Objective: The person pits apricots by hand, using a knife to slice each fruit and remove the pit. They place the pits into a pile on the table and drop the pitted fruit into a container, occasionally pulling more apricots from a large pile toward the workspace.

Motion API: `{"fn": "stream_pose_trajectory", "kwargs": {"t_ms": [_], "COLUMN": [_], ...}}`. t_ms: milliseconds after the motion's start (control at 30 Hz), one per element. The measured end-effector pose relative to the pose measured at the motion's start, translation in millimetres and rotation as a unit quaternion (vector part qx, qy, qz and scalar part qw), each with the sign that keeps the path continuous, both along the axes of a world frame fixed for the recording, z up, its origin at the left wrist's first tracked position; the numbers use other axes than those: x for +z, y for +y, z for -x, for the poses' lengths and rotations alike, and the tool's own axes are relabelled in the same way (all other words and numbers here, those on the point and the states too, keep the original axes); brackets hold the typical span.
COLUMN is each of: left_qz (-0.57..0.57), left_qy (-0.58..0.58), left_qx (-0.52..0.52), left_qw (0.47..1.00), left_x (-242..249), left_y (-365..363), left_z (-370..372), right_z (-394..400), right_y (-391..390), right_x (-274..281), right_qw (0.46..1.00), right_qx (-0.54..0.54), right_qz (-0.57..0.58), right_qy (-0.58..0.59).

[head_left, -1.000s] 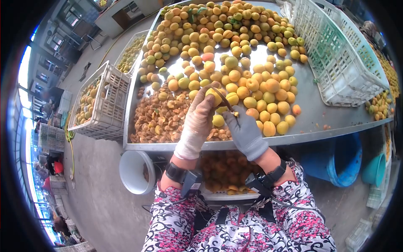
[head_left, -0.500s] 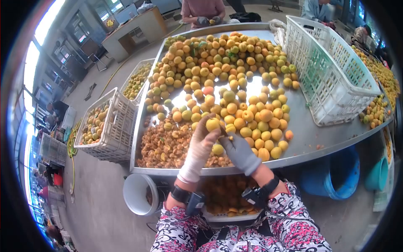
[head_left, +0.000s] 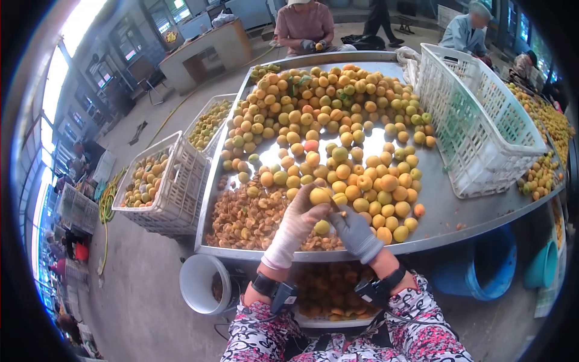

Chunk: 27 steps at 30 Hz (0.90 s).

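My left hand [head_left: 301, 218], in a soiled glove with a pale wrap at the wrist, grips a yellow apricot [head_left: 319, 196] between thumb and fingers. Close against it on the right is my right hand [head_left: 354, 232], gloved in grey, its fingers closed around something small that I cannot make out. Both hands are over the near part of the metal table [head_left: 446, 220]. Whole apricots [head_left: 386, 181] lie beyond and to the right of them. Brown pits and pieces [head_left: 241, 220] are heaped to the left.
A white crate [head_left: 476, 114] stands on the table's right. Two fruit-filled crates [head_left: 175, 199] are beyond its left edge. Below the near edge are a white bucket [head_left: 202, 283], a blue bin [head_left: 476, 271] and a crate of fruit [head_left: 335, 292]. Across the table, a person [head_left: 304, 27] holds fruit.
The view has tilted up, so the table sits lower and more of the people beyond shows. My hands are still together around the apricot.
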<state>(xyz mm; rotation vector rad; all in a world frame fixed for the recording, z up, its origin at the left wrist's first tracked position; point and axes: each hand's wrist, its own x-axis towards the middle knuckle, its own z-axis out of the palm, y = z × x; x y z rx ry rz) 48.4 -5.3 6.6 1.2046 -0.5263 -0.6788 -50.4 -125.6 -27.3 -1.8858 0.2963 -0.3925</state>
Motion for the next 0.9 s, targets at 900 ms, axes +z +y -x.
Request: {"fn": "stream_pose_trajectory", "kwargs": {"t_ms": [900], "left_qz": [0.105], "left_qy": [0.2], "left_qx": [0.158], "left_qw": [0.961], "left_x": [-21.5], "left_y": [-21.4], "left_z": [25.1], "right_z": [-0.4], "right_y": [40.4], "right_x": [-14.4], "right_qw": [0.997], "right_qx": [-0.043], "right_qz": [-0.047], "right_qy": [-0.044]}}
